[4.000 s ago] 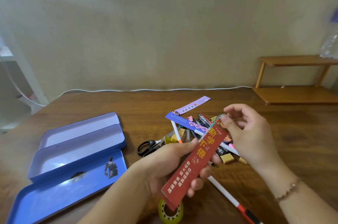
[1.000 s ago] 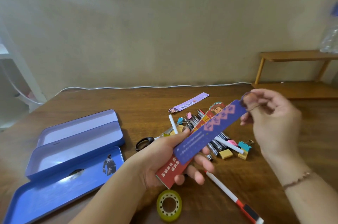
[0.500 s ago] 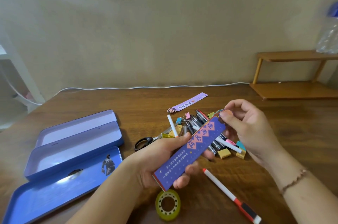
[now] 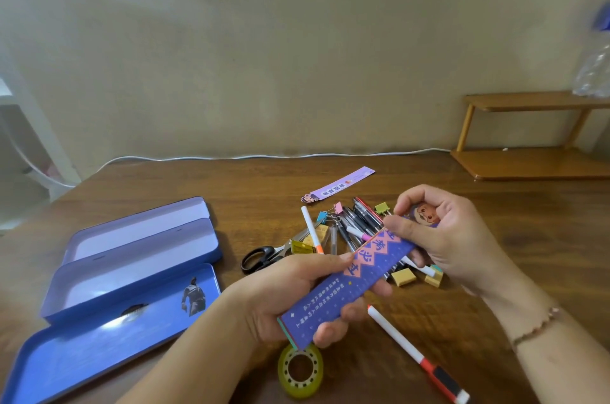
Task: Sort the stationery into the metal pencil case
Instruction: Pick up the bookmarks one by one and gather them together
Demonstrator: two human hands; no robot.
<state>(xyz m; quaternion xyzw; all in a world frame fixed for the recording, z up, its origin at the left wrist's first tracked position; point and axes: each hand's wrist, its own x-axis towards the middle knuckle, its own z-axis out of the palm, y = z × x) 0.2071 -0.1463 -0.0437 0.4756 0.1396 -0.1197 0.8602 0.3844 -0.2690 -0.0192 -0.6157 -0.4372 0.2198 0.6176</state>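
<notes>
Centrally, the left hand (image 4: 297, 298) is gripping the lower half of a flat stack of card bookmarks (image 4: 346, 285), thumb lying along the upper edge and fingers curling up from beneath; the top card is purple with pink diamonds and printed characters, and thin red and teal edges are showing under it, though the number of cards in the stack cannot be told. The right hand (image 4: 442, 238) is pinching the stack's upper end, where a round cartoon face is peeking between the curled fingers, and a thin beaded bracelet (image 4: 534, 327) is circling that wrist. One more bookmark (image 4: 340, 185), pale lilac, is lying flat on the wooden table (image 4: 495, 238), just behind the pile. The metal pencil case (image 4: 132, 258) is sitting open to the left, well apart from the hands: smooth blue tin with rounded corners, showing three shallow trays, the nearest one glossy and printed with a small figure. Behind the hands a loose pile of dark pens (image 4: 356, 222), small coloured binder clips (image 4: 325, 215) and one pair of black-handled scissors (image 4: 260, 256) is resting. One white marker (image 4: 412, 351) with a red and black end is lying near the front edge, beside one translucent yellow tape roll (image 4: 300, 370).
</notes>
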